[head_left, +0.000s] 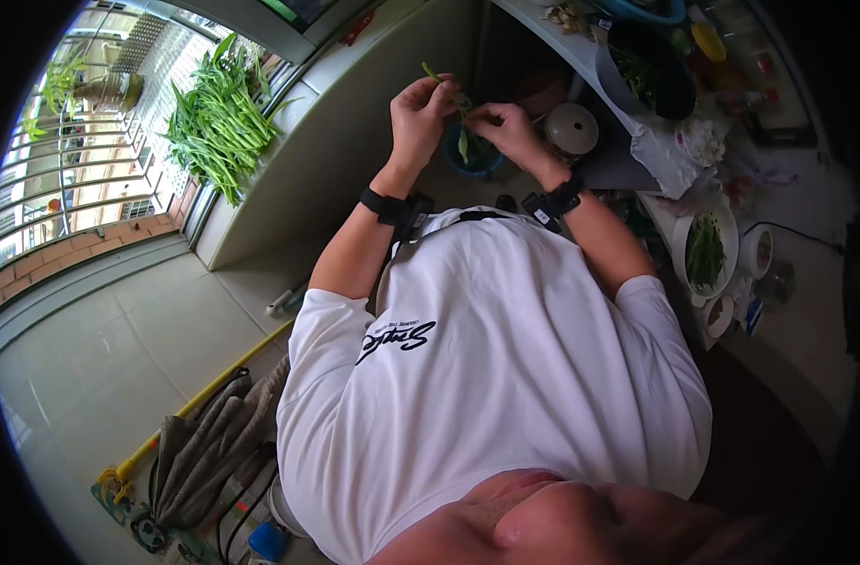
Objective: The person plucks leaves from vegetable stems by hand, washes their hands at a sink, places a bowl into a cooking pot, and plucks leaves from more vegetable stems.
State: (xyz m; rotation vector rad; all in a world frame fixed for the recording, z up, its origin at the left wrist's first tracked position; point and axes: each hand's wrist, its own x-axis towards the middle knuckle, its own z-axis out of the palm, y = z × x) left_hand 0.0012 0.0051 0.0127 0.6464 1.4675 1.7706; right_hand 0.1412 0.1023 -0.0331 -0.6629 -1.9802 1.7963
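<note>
Both hands are raised in front of me over a blue bin, which stands low and partly in shadow. My left hand pinches a green vegetable stem, its cut end poking up above the fingers. Leaves of this stem hang down between the hands. My right hand is closed close beside the left, its fingertips pinched at the leafy part of the stem. A large bunch of leafy green stems lies by the window on the left.
On the right, a colander holds green pieces, and a dark pan with greens sits on the counter above. A round white lid is beside the bin. A yellow pole and grey cloth lie at lower left.
</note>
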